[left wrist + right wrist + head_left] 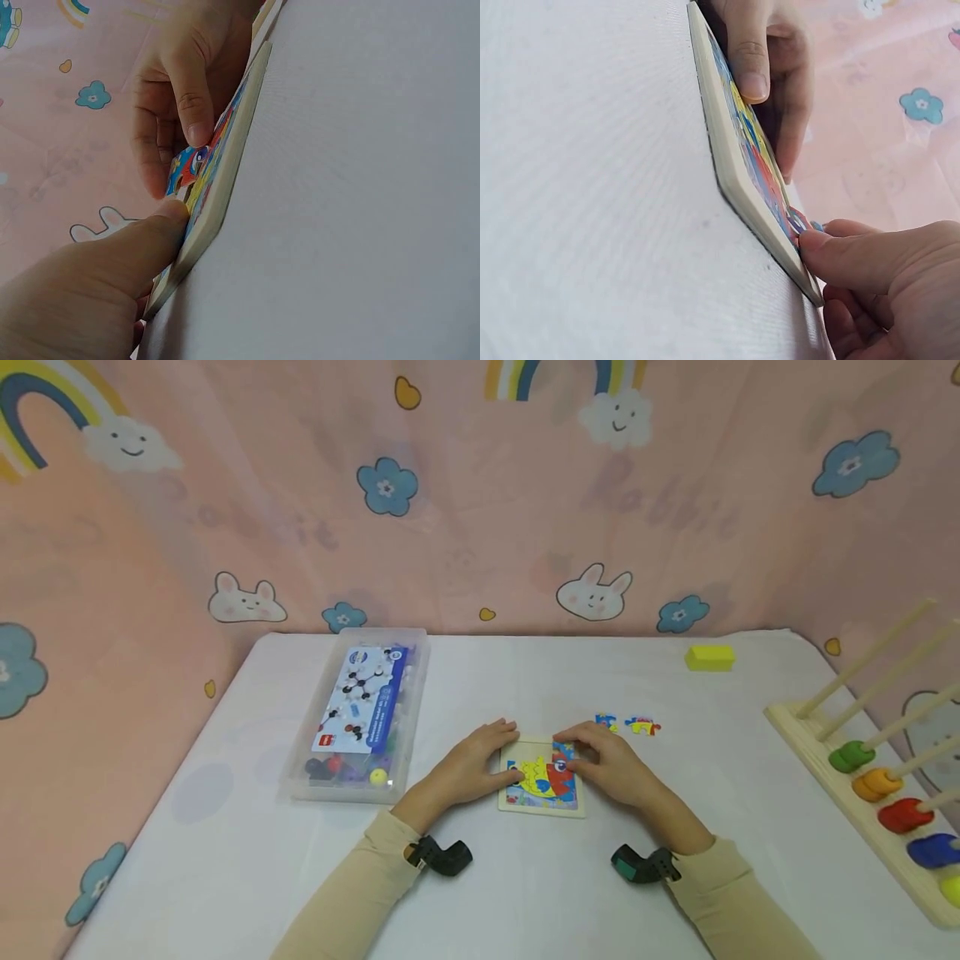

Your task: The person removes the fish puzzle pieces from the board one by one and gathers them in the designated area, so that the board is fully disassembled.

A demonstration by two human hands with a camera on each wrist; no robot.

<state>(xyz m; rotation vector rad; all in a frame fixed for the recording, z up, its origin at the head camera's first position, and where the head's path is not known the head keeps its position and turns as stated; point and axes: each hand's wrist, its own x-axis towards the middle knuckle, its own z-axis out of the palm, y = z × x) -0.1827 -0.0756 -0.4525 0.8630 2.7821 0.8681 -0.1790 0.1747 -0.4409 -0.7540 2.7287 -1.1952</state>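
A small wooden puzzle board (531,748) with a colourful fish picture lies on the white table. My left hand (474,767) grips its left side, thumb on the top face and fingers along the edge. From the right, my right hand (617,767) pinches a puzzle piece (184,169) printed with a fish's eye on red and blue. That piece sits tilted at the board's upper right, partly covered by the fingers. The board's upper left shows bare wood. Just beyond my right hand lie two loose pieces, one mostly blue (606,722) and one yellow and red (643,726).
A clear plastic box (300,789) of coloured balls, with a printed card on it, stands at the left. At the back right is a yellow block (709,658). A wooden stand (832,785) with slanted pegs and coloured beads occupies the right edge.
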